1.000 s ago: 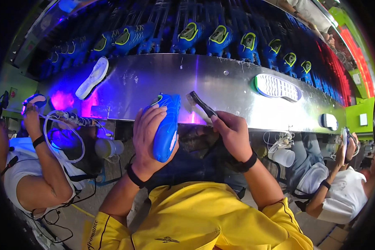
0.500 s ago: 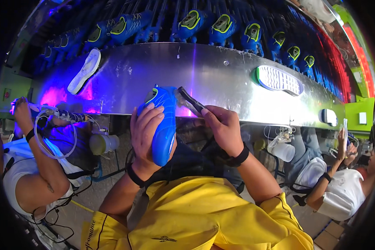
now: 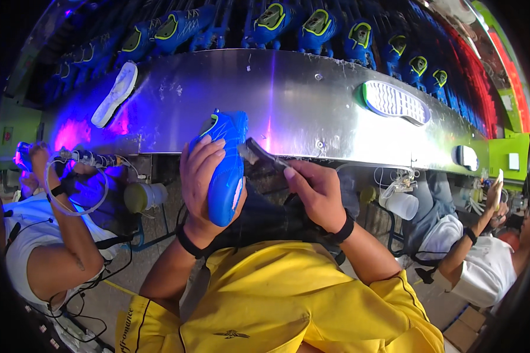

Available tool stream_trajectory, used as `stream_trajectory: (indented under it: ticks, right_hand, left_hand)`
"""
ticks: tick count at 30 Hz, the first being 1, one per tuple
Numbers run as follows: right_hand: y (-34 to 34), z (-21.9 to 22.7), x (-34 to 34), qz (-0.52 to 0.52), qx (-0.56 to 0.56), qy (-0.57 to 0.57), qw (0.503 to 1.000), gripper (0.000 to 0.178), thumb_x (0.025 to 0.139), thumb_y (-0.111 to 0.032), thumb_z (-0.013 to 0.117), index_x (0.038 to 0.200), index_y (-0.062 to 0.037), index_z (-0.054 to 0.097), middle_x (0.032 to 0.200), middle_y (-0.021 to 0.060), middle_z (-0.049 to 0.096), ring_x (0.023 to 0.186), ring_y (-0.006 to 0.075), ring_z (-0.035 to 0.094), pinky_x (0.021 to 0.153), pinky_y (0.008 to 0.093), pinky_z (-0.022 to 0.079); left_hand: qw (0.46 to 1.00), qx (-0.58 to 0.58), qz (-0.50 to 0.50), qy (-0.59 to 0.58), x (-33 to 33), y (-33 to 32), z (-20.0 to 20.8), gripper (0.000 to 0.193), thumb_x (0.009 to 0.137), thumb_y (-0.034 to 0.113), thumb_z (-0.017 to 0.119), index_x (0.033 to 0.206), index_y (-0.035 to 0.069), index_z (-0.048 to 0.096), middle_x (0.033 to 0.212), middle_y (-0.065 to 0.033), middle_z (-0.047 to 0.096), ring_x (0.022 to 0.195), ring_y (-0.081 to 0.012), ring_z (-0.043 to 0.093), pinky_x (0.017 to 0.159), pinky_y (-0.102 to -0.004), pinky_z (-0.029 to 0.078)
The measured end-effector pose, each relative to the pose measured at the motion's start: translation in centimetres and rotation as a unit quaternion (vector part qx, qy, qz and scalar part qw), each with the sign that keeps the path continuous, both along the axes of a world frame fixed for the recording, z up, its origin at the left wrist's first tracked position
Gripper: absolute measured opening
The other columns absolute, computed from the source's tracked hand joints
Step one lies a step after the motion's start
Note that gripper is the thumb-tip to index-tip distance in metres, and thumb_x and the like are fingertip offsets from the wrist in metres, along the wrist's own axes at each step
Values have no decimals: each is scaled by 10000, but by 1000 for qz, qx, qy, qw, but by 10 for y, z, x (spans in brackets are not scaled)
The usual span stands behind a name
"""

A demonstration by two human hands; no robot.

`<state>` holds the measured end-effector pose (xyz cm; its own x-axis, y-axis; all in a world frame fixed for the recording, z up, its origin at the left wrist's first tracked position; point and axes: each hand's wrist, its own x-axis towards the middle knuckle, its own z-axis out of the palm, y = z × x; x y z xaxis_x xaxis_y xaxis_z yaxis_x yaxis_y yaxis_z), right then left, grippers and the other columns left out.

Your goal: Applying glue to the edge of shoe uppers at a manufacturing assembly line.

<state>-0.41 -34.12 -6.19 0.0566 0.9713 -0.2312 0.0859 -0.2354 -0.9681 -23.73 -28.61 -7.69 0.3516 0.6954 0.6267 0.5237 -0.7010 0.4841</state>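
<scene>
A blue shoe upper [image 3: 227, 176] without a sole is gripped by my left hand [image 3: 199, 176], its toe pointing down toward me and its heel end over the bench edge. The fingers wrap across its side; the thumb is hidden behind it. My right hand [image 3: 319, 191] pinches the dark handle of a brush [image 3: 264, 152]. The pale bristles lie close to the upper's right side near the heel; whether they touch it I cannot tell.
Before me runs a metal bench [image 3: 212, 88] bearing a white sole [image 3: 116, 94] at left and another sole [image 3: 396, 103] at right. Beyond it hang several blue shoe uppers [image 3: 318, 29]. Co-workers sit on both sides, one person [image 3: 65, 247] left, another person [image 3: 471, 253] right, near tubing and tubs.
The brush has come down a little and turned flatter, its bristles now showing beside the upper. The upper sits slightly higher and further left in the picture; both holds are unchanged.
</scene>
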Motion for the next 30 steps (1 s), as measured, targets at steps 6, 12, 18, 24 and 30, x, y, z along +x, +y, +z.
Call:
stream_trajectory:
  ticks: [6,12,18,24,30]
  right_hand:
    - [0,13,3,22,-19,-12,1000,223,1038,-166,694,1080,43,759,715,18,636,648,66,511,578,271,415]
    - [-18,23,1,12,2,14,1000,210,1029,-146,704,1089,49,755,768,51,694,678,77,573,604,263,449]
    - [-24,22,4,5,74,-5,997,197,998,-106,713,1107,55,744,862,123,741,734,159,674,688,278,512]
    - [-27,30,10,15,125,-15,992,198,971,-73,702,1112,61,735,881,156,722,746,227,685,710,304,516]
    - [-27,44,20,-13,219,-116,969,209,941,-53,703,1111,65,733,830,169,684,693,252,659,667,308,501]
  left_hand:
    - [1000,-5,9,-2,2,-1,4,716,776,40,838,1407,18,500,1376,-211,613,1331,-446,576,1186,-605,403]
    - [1000,-13,16,2,7,-3,9,725,760,30,829,1408,8,504,1386,-215,613,1328,-451,579,1186,-602,401]
    - [998,-43,33,25,19,-2,27,753,705,17,815,1401,4,528,1386,-207,607,1328,-444,571,1193,-584,383]
    - [996,-69,55,28,34,2,44,773,641,2,812,1372,20,561,1360,-193,612,1311,-429,569,1172,-550,396]
    - [992,-70,80,65,52,16,58,805,593,-23,792,1357,45,547,1325,-182,609,1264,-420,569,1134,-521,409]
